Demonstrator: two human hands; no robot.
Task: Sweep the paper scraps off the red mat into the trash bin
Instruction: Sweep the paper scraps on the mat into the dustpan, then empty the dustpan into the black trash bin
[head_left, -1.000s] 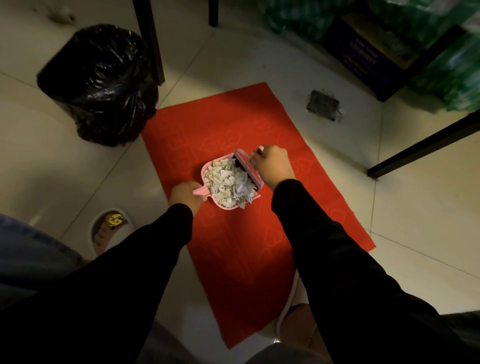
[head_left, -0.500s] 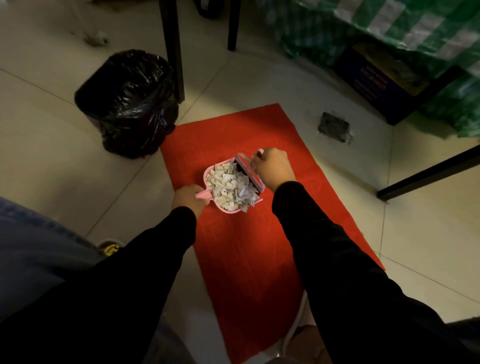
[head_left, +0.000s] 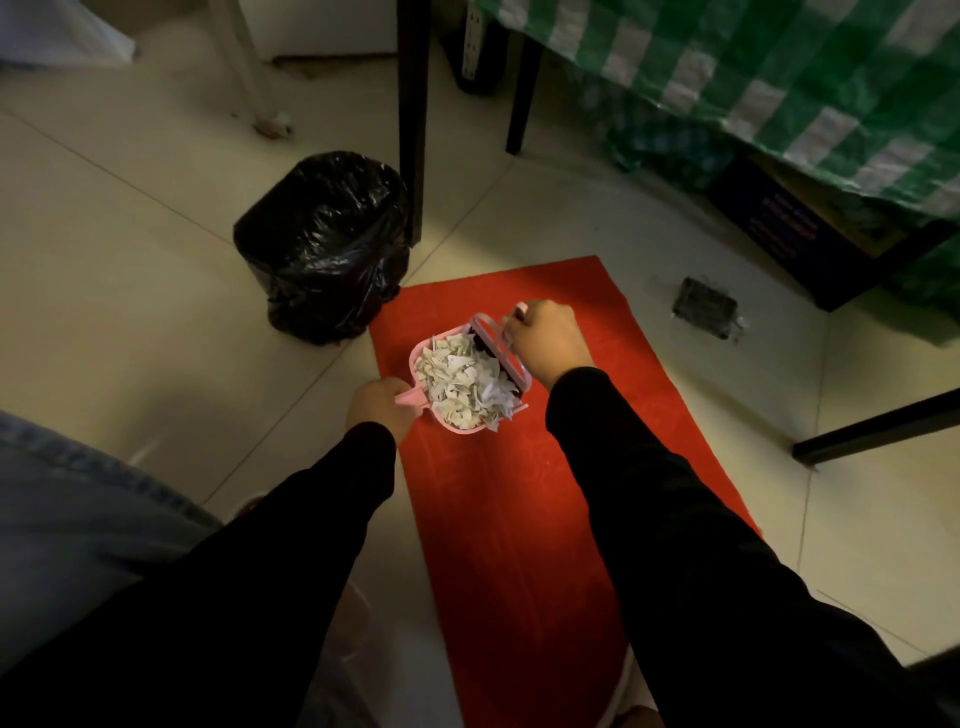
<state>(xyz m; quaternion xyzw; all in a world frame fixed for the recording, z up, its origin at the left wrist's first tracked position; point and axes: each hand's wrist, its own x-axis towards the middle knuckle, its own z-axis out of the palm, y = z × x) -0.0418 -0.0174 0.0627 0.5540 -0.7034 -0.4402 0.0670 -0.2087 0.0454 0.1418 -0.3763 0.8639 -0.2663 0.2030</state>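
Head view: L hand (head_left: 375, 407) is curled round the handle of a pink dustpan (head_left: 422, 364) heaped w/ white paper scraps (head_left: 464, 382), held over the far-left part of the red mat (head_left: 524, 509). R hand (head_left: 546, 340) is curled round the handle of a small pink brush (head_left: 500, 349), whose head lies against the scraps at the pan's right edge. Black-bagged trash bin (head_left: 324, 244) stands on the tiled floor (head_left: 130, 291) just beyond the mat's far-left corner, beside a black table leg (head_left: 413, 119); both arms in black sleeves (head_left: 675, 509), green checked cloth (head_left: 753, 78) at upper right.
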